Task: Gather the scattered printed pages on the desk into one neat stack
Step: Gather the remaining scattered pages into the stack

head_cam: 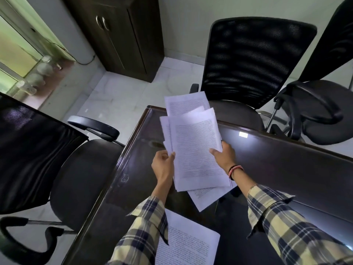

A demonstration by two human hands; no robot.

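1. Head view: the left hand pinches the left edge of a bunch of pages, thumb on top.
2. The right hand holds the right edge, with its fingers curled around the paper.
3. The bunch sits above the desk near its far left corner — the sheets are fanned out and not lined up.
4. One loose sheet lies on the desk just under the bunch. Another page lies at the near edge, partly under the left sleeve.
5. Paper is light, thin and bendy, and the desk looks shiny, so sheets will likely slide. It is best to hold the long side edges and tap the bunch straight.
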